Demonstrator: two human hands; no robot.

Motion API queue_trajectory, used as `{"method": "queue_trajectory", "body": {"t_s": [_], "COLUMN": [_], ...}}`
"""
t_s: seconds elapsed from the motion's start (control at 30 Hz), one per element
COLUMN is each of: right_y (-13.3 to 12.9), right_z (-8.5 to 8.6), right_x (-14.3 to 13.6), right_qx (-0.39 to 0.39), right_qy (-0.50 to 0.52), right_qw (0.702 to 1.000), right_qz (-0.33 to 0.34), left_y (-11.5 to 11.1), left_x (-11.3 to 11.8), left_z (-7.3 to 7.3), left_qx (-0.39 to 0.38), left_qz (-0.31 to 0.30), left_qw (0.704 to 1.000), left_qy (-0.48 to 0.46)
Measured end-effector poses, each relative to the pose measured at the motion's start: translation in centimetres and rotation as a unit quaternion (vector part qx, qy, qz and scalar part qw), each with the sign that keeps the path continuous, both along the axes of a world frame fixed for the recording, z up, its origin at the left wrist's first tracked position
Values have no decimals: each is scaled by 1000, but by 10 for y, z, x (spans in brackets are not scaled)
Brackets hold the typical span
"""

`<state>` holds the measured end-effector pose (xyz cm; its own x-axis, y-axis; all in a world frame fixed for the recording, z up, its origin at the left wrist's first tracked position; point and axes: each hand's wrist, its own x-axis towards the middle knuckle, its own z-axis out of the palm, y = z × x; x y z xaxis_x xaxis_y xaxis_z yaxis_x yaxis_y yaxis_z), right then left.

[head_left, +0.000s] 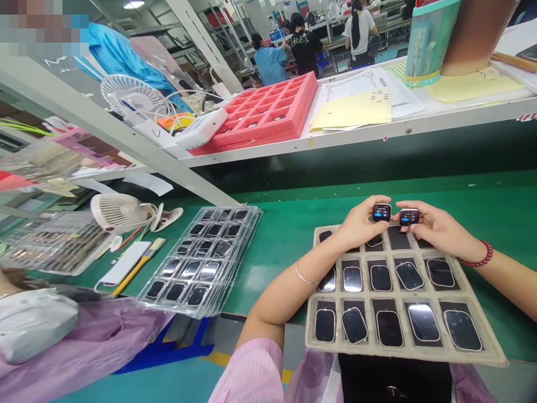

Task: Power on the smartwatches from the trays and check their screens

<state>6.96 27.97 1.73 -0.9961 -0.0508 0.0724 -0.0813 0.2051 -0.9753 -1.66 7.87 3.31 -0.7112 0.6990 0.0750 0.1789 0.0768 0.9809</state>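
Note:
My left hand (pixel 363 223) pinches a small square watch (pixel 381 212) between thumb and fingers, its screen lit. Close beside it, my right hand (pixel 438 226) grips a second watch (pixel 409 217), also lit with a blue spot. Both are held above the back row of a beige tray (pixel 419 354). Watch-like pieces with dark faces, such as one at the front (pixel 390 328), lie in its compartments, several of them tilted. One back-row compartment (pixel 399 239) shows only a dark pad. My hands partly hide that row.
Stacked clear trays (pixel 226 280) of watch pieces lie left on the green table (pixel 277 240), near a brush (pixel 142 263), white box (pixel 126 263) and fan (pixel 121 214). Above runs a shelf edge (pixel 352 127) with a red foam tray (pixel 308 106). A person's covered arm (pixel 37 324) is far left.

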Motion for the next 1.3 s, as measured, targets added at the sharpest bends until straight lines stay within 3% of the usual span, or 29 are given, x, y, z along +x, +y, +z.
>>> {"method": "queue_trajectory", "body": {"t_s": [0.23,0.63,0.83,1.0,1.3], "right_y": [2,2,1,1,2], "right_z": [1,5,-1,3,4], "right_x": [-1,0,1,1,0], "right_qx": [-8,-34,-23,-26,-14], "right_qy": [-23,-21,-7,-10,-26], "right_qw": [1000,999,1000,1000,1000], "right_qz": [5,-14,-11,-8,0], "left_y": [-1,0,1,0,1], "left_x": [0,0,0,2,0], "left_z": [2,2,0,5,0], "left_qx": [-8,-20,41,26,14], "left_qz": [-11,-3,-4,-7,-5], "left_qw": [998,999,999,999,998], "left_qy": [-65,-50,-32,-34,-54]}}
